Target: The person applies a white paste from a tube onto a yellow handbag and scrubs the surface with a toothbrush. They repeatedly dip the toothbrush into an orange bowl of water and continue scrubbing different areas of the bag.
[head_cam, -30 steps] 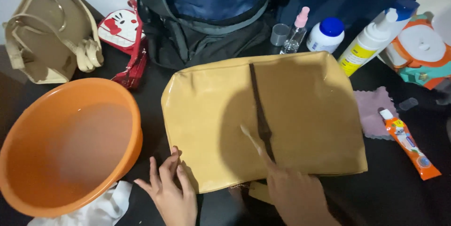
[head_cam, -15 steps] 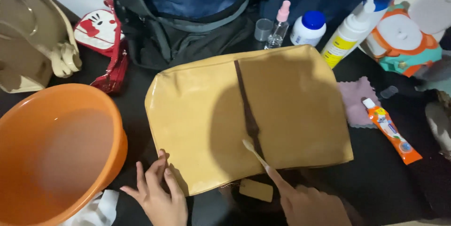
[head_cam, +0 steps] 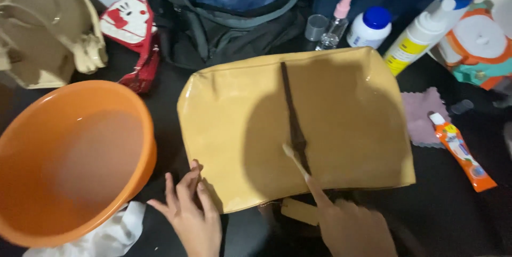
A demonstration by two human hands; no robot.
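**Glossy tan bag steadied for brushing**

We see the tan bag [head_cam: 298,123] lying flat on the dark tabletop [head_cam: 453,214] beside the orange basin [head_cam: 69,161]. Our left hand [head_cam: 189,217], fingers spread, presses its corner; our right hand [head_cam: 352,227] pinches a small brush [head_cam: 295,160]. The surface looks slick and pliable, best pinned at the edges.

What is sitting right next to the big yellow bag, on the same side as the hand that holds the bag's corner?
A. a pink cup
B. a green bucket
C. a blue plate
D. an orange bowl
D: the orange bowl sits beside the yellow bag, close to the left hand whose fingers rest at the bag's lower corner.
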